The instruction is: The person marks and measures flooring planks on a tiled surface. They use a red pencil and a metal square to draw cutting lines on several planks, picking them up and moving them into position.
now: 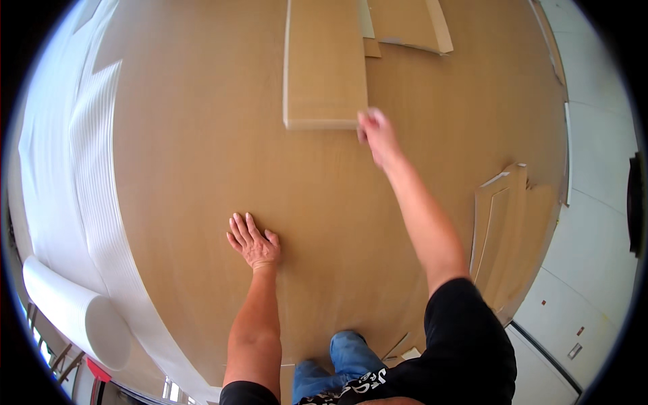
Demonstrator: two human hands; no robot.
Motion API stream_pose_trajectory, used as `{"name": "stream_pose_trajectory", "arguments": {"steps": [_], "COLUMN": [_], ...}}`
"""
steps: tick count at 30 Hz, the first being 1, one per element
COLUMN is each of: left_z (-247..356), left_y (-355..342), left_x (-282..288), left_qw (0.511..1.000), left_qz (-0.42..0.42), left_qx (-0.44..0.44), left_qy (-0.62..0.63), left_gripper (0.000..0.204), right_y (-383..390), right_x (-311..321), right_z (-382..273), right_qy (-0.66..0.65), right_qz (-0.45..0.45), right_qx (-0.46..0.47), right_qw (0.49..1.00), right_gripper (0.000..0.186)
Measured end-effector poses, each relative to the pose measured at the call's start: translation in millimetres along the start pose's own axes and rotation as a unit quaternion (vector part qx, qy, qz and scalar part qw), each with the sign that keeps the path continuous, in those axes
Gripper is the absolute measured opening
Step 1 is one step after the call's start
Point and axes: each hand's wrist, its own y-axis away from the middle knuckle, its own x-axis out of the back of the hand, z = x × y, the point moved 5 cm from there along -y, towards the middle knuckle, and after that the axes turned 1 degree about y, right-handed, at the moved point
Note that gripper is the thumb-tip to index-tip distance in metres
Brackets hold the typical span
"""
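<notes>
My left hand (254, 241) lies flat on the brown, cardboard-like surface (202, 175), fingers spread, with nothing in it. Farther out, my right hand (375, 131) is closed and slightly blurred, at the near right corner of a long brown cardboard box (326, 74). Its fingers are curled; whether they grip the corner or hold something small I cannot make out. Pale edges show along the box's left side and near end. The far end of the box runs out of view.
More cardboard (408, 23) lies right of the box, and flattened pieces (509, 229) lie at the right edge. White ribbed foam sheet (101, 155) runs along the left, with a foam roll (81, 314) at lower left. Pale floor tiles (594, 250) lie beyond on the right.
</notes>
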Motion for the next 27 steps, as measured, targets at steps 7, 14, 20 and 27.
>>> {"name": "stream_pose_trajectory", "arguments": {"steps": [7, 14, 20, 27], "left_z": [0.9, 7.6, -2.6, 30.1], "left_y": [-1.1, -3.0, 6.5, 19.1], "left_x": [1.3, 1.0, -3.2, -15.2], "left_qw": [1.0, 0.999, 1.0, 1.0], "left_qz": [-0.016, -0.034, 0.011, 0.018], "left_qx": [0.006, 0.012, 0.005, -0.018], "left_qy": [-0.009, -0.017, -0.012, 0.003], "left_gripper": [0.075, 0.073, 0.073, 0.074], "right_y": [280.5, 380.0, 378.4, 385.8], "right_x": [148.7, 146.8, 106.2, 139.3], "right_z": [184.7, 312.3, 268.5, 285.3], "right_qy": [0.209, 0.324, 0.448, 0.317], "right_qz": [0.214, 0.303, 0.311, 0.294], "right_qx": [0.01, 0.076, 0.183, 0.137], "right_qw": [0.954, 0.893, 0.818, 0.891], "right_gripper": [0.035, 0.026, 0.026, 0.027]}}
